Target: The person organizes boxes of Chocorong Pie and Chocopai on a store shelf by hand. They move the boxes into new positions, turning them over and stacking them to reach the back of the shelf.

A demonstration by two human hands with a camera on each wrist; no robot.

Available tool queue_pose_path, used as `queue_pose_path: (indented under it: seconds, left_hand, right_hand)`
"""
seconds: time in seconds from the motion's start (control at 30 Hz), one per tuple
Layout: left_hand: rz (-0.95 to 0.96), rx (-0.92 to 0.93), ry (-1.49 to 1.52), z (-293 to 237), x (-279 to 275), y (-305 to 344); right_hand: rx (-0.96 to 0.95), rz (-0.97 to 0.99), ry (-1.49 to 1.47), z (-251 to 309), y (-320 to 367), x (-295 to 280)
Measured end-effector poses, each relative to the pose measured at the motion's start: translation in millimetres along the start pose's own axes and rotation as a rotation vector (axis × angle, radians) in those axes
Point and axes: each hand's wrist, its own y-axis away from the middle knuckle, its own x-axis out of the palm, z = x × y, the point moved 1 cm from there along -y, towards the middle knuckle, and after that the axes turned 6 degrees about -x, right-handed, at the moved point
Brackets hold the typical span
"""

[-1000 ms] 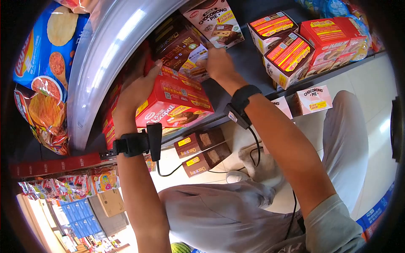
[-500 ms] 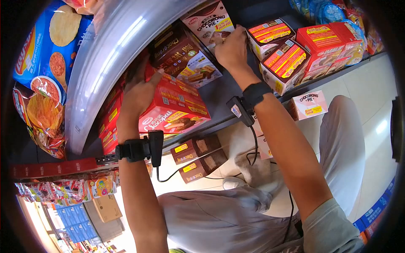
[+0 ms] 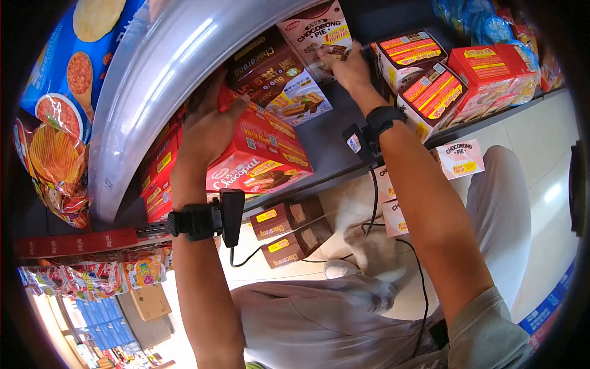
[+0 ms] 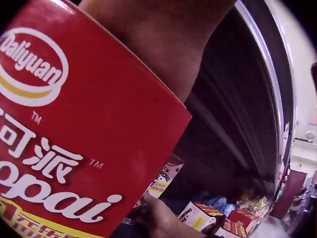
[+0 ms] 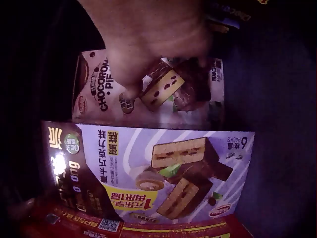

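Observation:
In the head view, my left hand (image 3: 209, 132) rests across the red Chocopai boxes (image 3: 270, 144), thumb over the top, other fingers reaching back into shadow. The red box front (image 4: 94, 124) fills much of the left wrist view, partly hiding that hand. My right hand (image 3: 350, 71) grips the right edge of a pink Chocorong Pie box (image 3: 316, 34), its thumb on the printed front. From the right wrist view, the hand (image 5: 153, 39) covers the upper part of that box (image 5: 173, 116). A brown-and-lilac Chocorong box (image 3: 283, 92) stands between the pink box and the red ones.
Right along the dark shelf (image 3: 344, 135) stand more pie boxes (image 3: 433, 95) and red boxes (image 3: 485, 71). A curved clear panel (image 3: 166, 80) and chip bags (image 3: 58, 154) border the left. Brown boxes (image 3: 286, 237) and a pink box (image 3: 461, 158) sit below the shelf.
My right hand has moved from the brown-and-lilac box to the pink box's right edge. The brown-and-lilac box now faces forward more squarely. My left hand stays on the red boxes.

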Motion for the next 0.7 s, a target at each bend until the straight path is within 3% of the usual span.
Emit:
queue_pose_path:
  seconds: [0.13,0.23,0.33,0.43,0.5,0.53,0.63,0.67,0.7]
  left_hand:
    - [0.008,-0.011,-0.044,-4,-1,-3]
    - [0.096,-0.146,-0.063,-10,-4,-3]
    - [0.025,-0.038,-0.016,-7,-1,-4]
    - [0.178,-0.265,0.0,-14,-7,1]
    - [0.179,-0.152,-0.064,-3,-4,-1]
    - [0.179,-0.105,-0.096,-5,-7,1]
    - [0.038,-0.349,0.002,-24,-20,12]
    - [0.006,-0.237,0.003,-26,-20,17]
    - [-0.029,-0.121,0.008,-25,-21,21]
  right_hand:
    - [-0.026,-0.01,0.137,-7,0,3]
    - [-0.015,0.04,0.04,-12,0,3]
    - [0.013,0.06,0.036,-18,-2,3]
    - [0.071,0.017,0.129,-4,3,1]
    - [0.164,-0.003,0.153,9,9,0]
    - [0.148,-0.028,0.143,15,16,-2]
    - [0.04,-0.016,0.088,42,49,-12]
    - [-0.166,-0.119,0.267,35,60,4]
    - [-0.214,0.008,0.141,62,83,-12]
